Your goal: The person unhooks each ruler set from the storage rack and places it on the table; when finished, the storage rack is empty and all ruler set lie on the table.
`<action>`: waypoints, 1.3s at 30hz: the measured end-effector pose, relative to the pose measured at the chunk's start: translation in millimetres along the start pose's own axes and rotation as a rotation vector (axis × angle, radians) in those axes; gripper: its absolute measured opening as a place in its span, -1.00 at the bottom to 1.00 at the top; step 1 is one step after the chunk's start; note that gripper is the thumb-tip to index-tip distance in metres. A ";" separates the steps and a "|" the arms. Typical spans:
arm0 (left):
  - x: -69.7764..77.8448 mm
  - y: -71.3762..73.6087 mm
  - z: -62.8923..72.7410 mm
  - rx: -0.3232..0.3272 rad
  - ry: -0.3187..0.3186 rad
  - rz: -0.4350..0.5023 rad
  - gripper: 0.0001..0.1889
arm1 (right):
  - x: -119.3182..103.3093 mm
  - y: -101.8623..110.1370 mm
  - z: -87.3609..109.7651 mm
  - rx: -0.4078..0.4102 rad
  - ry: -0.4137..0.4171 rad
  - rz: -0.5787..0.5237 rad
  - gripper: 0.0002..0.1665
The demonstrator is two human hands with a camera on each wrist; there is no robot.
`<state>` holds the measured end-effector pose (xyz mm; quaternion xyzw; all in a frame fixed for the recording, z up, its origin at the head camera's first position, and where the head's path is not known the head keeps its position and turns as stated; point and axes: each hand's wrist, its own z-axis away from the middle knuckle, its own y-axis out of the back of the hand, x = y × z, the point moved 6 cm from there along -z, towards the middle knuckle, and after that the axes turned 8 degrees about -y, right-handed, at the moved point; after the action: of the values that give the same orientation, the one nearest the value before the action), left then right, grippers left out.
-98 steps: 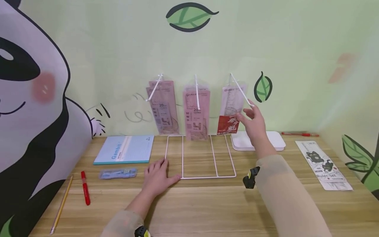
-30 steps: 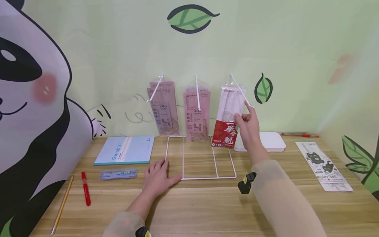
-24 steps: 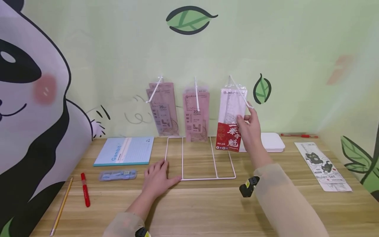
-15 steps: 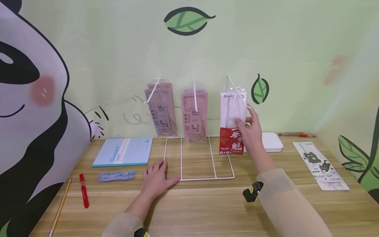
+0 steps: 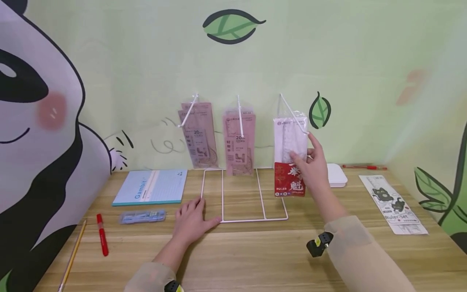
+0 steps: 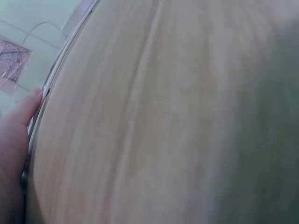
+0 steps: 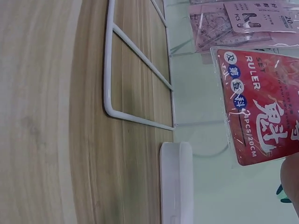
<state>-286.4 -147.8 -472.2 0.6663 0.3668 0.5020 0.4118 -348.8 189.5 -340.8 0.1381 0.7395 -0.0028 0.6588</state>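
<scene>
My right hand (image 5: 314,168) pinches a clear-wrapped ruler set (image 5: 284,178), white above and red below, thumb on its front. The pack is upright in front of the wall, its top overlapping the right prong (image 5: 290,107) of a white wire rack near the prong's tip. In the right wrist view the red end of the ruler set (image 7: 257,107) faces the camera. My left hand (image 5: 191,221) rests with extended fingers at the front left corner of the rack's base (image 5: 255,220). Pink ruler sets hang from the left prong (image 5: 189,109) and the middle prong (image 5: 240,115).
Left on the wooden table lie a blue notebook (image 5: 149,186), a pen case (image 5: 142,216), a red marker (image 5: 102,235) and a pencil (image 5: 73,255). Rightward are a white box (image 5: 337,175), a red pen (image 5: 365,167) and a cat-printed ruler set (image 5: 393,205).
My right hand has taken hold of the white-and-red ruler set and drawn it forward along the right prong, lately a little lower and rightward. The left hand stays on the rack's base.
</scene>
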 end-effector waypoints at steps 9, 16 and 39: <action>-0.1 0.6 -0.6 0.010 0.002 -0.016 -0.01 | -2.8 5.8 19.7 -0.034 0.019 -0.073 -0.06; 0.3 2.0 -0.6 0.013 -0.004 -0.019 -0.02 | -2.2 13.2 30.4 -0.044 0.014 -0.069 -0.05; -1.3 0.8 -0.6 0.014 -0.002 -0.020 0.01 | -18.5 35.7 50.1 -0.111 0.128 -0.007 -0.05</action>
<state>-287.3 -149.2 -471.8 0.6658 0.3766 0.4946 0.4127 -290.8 210.8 -323.0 0.0990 0.7795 0.0448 0.6169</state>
